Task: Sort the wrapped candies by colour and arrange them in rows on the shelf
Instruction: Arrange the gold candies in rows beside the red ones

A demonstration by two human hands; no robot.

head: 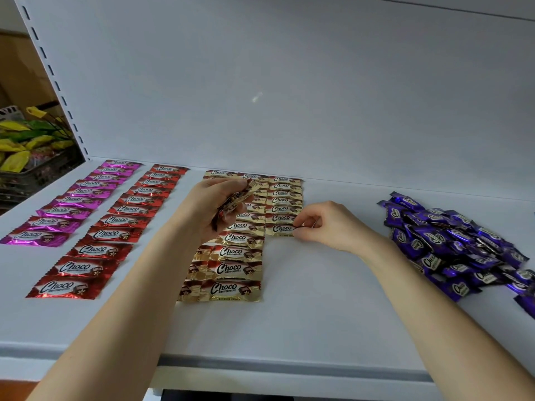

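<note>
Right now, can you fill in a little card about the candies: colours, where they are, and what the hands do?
pink candies: one row, far left of the shelf
red candies: one row, beside the pink
gold candies: rows in the middle
purple candies: loose pile on the right, not in rows
left hand: holds a bunch of candies over the gold rows
right hand: pinches the end candy of the rightmost gold row

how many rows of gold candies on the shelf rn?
3: left row, partly hidden by the left hand; middle row; shorter right row, at the right hand.
</note>
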